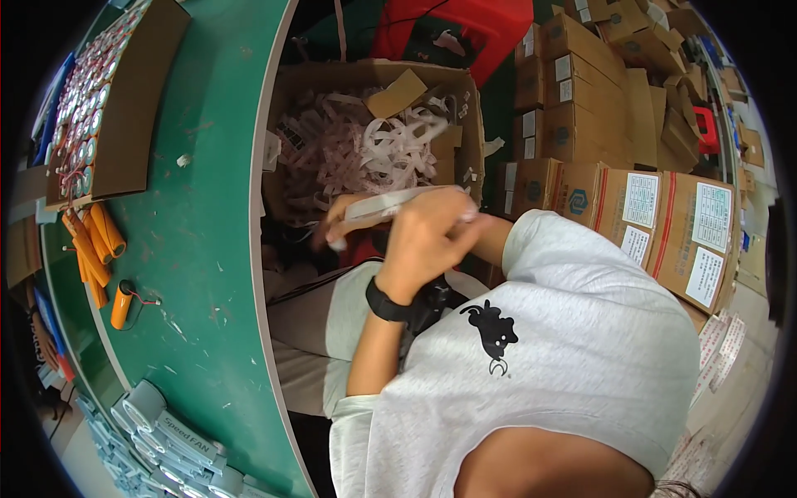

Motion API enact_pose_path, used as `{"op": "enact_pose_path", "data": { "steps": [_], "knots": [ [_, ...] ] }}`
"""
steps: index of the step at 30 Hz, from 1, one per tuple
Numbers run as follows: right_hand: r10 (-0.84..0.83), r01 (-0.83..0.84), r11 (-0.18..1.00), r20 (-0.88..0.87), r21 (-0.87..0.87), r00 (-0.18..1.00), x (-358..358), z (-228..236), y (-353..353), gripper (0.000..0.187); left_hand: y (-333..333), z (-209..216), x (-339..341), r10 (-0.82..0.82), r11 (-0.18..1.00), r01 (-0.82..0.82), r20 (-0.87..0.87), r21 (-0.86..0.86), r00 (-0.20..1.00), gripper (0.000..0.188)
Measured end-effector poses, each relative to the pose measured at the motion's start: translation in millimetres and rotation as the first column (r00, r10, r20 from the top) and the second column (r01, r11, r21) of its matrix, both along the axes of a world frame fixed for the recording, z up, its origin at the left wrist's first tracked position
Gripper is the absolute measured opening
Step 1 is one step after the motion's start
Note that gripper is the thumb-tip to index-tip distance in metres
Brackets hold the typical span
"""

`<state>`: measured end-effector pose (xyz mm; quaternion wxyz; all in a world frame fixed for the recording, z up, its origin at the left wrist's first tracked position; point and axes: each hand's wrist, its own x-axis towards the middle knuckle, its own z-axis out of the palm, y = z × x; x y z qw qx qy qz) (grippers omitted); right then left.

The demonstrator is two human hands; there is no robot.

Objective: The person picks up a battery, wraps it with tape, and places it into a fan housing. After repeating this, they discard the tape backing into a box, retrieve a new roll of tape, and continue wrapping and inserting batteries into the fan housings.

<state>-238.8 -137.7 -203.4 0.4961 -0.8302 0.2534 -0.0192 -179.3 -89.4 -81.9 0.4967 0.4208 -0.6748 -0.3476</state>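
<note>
A flat white strip is stretched between my two hands, above the near side of an open cardboard box. My left hand, with a black band on its wrist, is closed on one end of the strip. At the other end, the fingers of my right hand are bent round it and blurred. My right forearm passes behind my left hand, which partly hides it. Tangled white and pinkish strips fill the box below.
A green table runs along the left. On it lie a carton of battery cells, orange cylindrical batteries and pale blue plastic fan casings. Stacked cartons line the right, and a red stool stands behind the box.
</note>
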Motion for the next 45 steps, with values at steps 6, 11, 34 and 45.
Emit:
{"op": "enact_pose_path", "data": {
  "steps": [6,11,34,45],
  "knots": [
    [-0.428,0.211,0.893,0.603,0.398,0.673,-7.3,74.5,-36.6,0.013,3.2,-44.9,50.7,0.371,0.924,-0.339,-0.212,0.175,0.904,0.039],
    [-0.711,-0.602,0.345,0.619,0.72,0.333,-51.7,169.4,-67.9,0.014,27.2,-184.6,71.4,0.048,0.836,-0.051,0.02,0.546,0.999,0.044],
    [-0.616,-0.436,0.617,0.747,0.655,0.25,-59.5,181.9,-63.1,0.032,26.4,-180.2,84.7,-0.28,0.702,0.004,0.271,0.712,0.921,0.043],
    [0.084,-0.082,0.996,-0.373,0.02,0.924,-60.7,22.3,-17.0,0.016,-7.5,42.3,-20.2,0.098,0.995,-0.084,-0.322,0.058,0.942,0.01]
  ]
}}
